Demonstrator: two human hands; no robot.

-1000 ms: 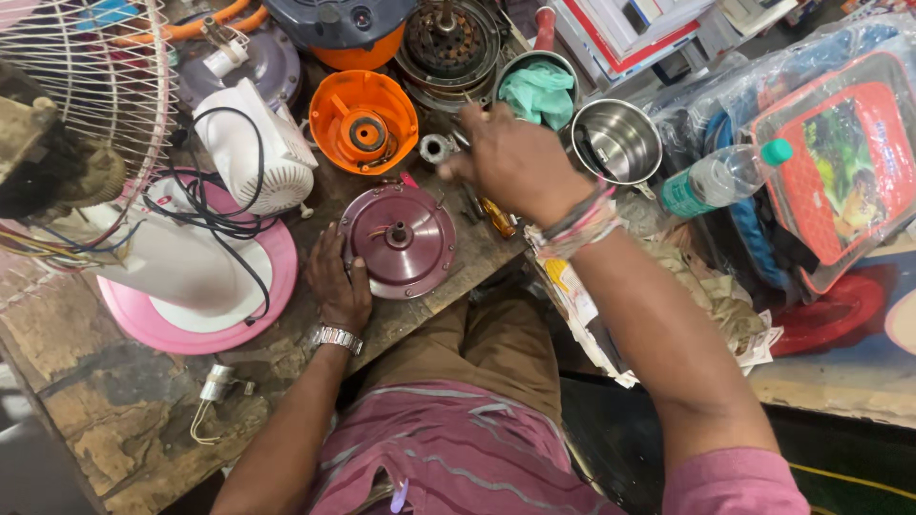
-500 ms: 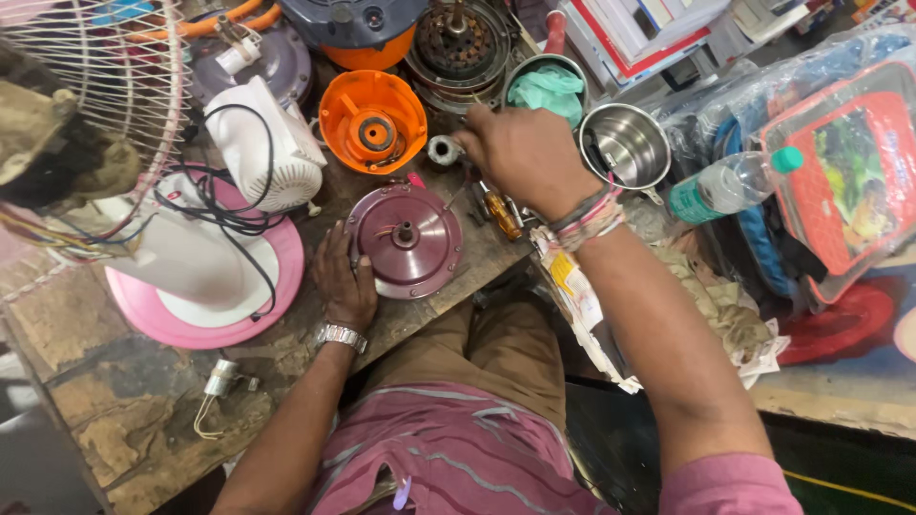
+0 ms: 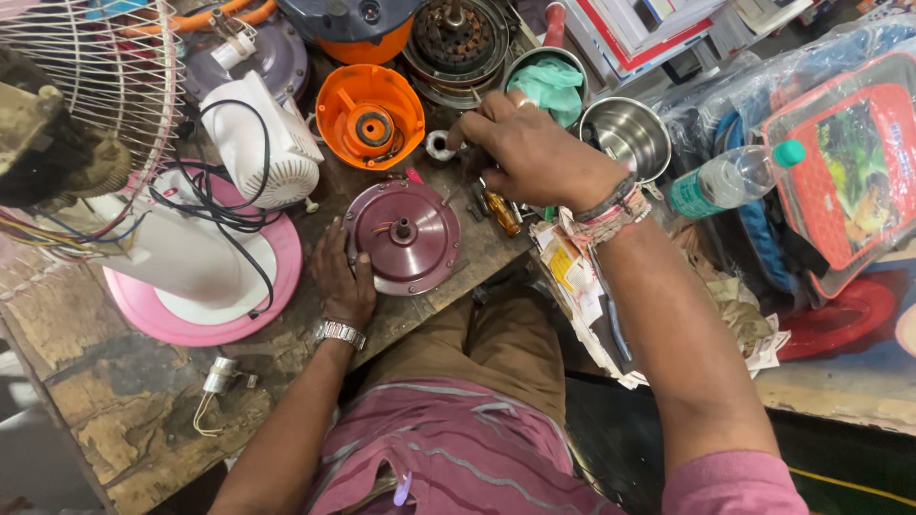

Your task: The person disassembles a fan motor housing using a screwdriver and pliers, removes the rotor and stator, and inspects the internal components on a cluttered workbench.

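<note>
your left hand (image 3: 342,278) rests open-palmed against the maroon motor housing (image 3: 403,236), a glossy round dome with a centre shaft, lying on the worn workbench (image 3: 114,410). your right hand (image 3: 534,153) pinches a small white ring (image 3: 439,145).

We note a worn, flaking wooden workbench (image 3: 143,420). Directly on it lie a maroon motor housing (image 3: 405,238), an orange plastic cover (image 3: 370,116), a pink fan base (image 3: 205,296), a steel bowl (image 3: 625,138) and a small capacitor (image 3: 218,380).
</note>
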